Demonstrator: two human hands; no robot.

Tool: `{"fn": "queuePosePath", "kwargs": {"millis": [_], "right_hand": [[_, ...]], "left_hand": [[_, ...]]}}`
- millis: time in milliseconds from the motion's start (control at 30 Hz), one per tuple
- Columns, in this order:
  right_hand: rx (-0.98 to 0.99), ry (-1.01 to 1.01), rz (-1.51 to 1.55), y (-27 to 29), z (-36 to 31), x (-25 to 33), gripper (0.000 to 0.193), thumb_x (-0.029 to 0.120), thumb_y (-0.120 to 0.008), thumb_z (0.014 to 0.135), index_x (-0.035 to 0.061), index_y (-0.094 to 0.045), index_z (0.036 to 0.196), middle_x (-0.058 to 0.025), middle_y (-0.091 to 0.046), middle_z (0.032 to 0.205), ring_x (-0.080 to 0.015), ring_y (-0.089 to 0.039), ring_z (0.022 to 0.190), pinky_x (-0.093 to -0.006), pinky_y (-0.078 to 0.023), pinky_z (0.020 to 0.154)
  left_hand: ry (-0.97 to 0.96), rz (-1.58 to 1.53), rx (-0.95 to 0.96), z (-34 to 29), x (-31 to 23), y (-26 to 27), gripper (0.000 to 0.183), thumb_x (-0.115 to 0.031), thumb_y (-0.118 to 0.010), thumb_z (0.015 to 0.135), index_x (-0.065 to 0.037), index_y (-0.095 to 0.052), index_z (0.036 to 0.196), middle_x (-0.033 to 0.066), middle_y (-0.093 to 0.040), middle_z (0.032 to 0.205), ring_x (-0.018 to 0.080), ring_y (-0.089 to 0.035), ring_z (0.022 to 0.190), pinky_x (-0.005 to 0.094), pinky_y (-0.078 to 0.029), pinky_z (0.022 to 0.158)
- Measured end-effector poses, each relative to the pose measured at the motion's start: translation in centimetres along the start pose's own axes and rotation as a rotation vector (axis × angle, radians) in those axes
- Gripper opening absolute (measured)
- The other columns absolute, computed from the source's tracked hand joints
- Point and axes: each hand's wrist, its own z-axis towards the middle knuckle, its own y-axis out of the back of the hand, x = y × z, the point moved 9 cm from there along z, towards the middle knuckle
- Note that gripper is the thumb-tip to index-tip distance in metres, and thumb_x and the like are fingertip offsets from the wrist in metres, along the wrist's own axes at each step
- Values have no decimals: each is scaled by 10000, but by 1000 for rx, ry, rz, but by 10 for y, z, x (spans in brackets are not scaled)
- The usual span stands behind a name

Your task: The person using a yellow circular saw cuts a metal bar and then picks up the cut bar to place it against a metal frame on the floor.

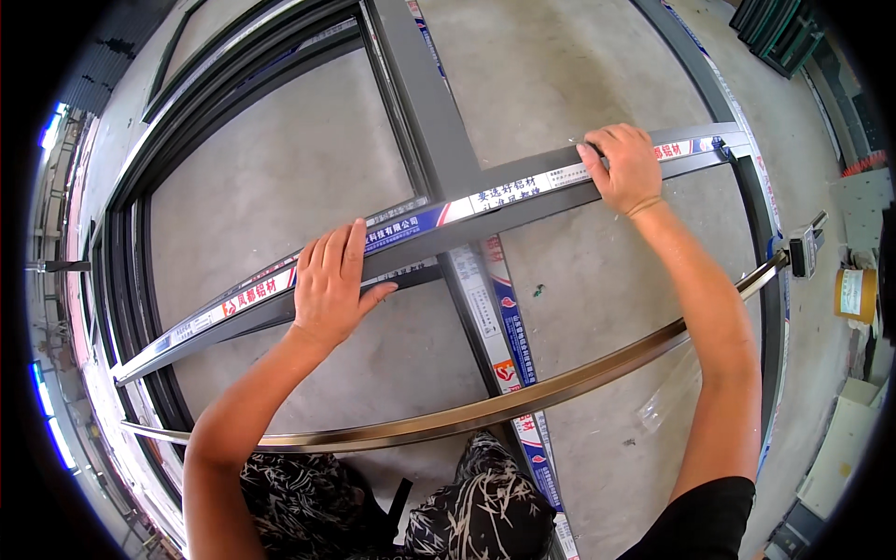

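A long grey aluminium profile [537, 207], with printed white, blue and red protective film, runs crosswise over a large window frame [401, 84]. My left hand [329, 287] lies over its left half, fingers stretched across the film and thumb spread to the right. Farther right, my right hand [627, 170] is closed over the same profile, its fingers curled on the far side and thumb on the near side. Nearer my body, a bronze-coloured bar [467, 417] also spans the frame. It passes under my right forearm, and neither hand holds it.
A film-covered mullion [513, 331] runs toward my legs. On the right are a small metal device [805, 250] and a yellow tape roll [854, 294]. Dark green frames [777, 33] stand at the far right. A clear plastic scrap [653, 403] lies on the concrete floor.
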Motion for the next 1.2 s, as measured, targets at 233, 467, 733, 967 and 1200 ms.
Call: {"fn": "queuePosePath", "kwargs": {"millis": [233, 467, 733, 967, 1200], "right_hand": [[21, -12, 2, -2, -1, -2, 224, 304, -613, 883, 91, -665, 836, -43, -625, 797, -246, -579, 812, -376, -429, 803], [-3, 10, -3, -2, -2, -1, 217, 301, -598, 888, 98, -661, 844, -41, -621, 794, -244, -577, 805, -372, -429, 793], [3, 27, -67, -6, -1, -6, 198, 290, -598, 885, 111, -651, 820, -32, -609, 769, -249, -572, 783, -380, -428, 756], [-56, 21, -30, -4, -2, 0, 219, 281, -591, 880, 106, -631, 755, -37, -575, 714, -255, -555, 746, -387, -421, 728], [36, -70, -125, -6, -7, -7, 265, 307, -522, 917, 86, -643, 836, -88, -615, 797, -281, -587, 870, -413, -445, 811]], "left_hand": [[232, -266, 157, 32, 1, -11, 707, -504, -647, 828, 31, -498, 1266, 188, -591, 1144, 353, -552, 1067, 460, -400, 942], [305, -519, 433, 79, -22, -35, 571, -491, -653, 819, -4, -627, 1117, 198, -620, 1056, 356, -573, 1036, 438, -429, 907], [386, -408, 344, 82, -30, -34, 535, -452, -732, 742, -32, -642, 1059, 136, -582, 986, 323, -541, 1022, 416, -397, 929], [347, -410, 270, 74, -28, -31, 538, -449, -723, 756, -29, -639, 1081, 150, -604, 1010, 333, -554, 1024, 423, -399, 927], [291, -391, 215, 80, -29, -35, 578, -507, -688, 768, -15, -643, 1068, 178, -647, 973, 356, -592, 974, 430, -426, 883]]}}
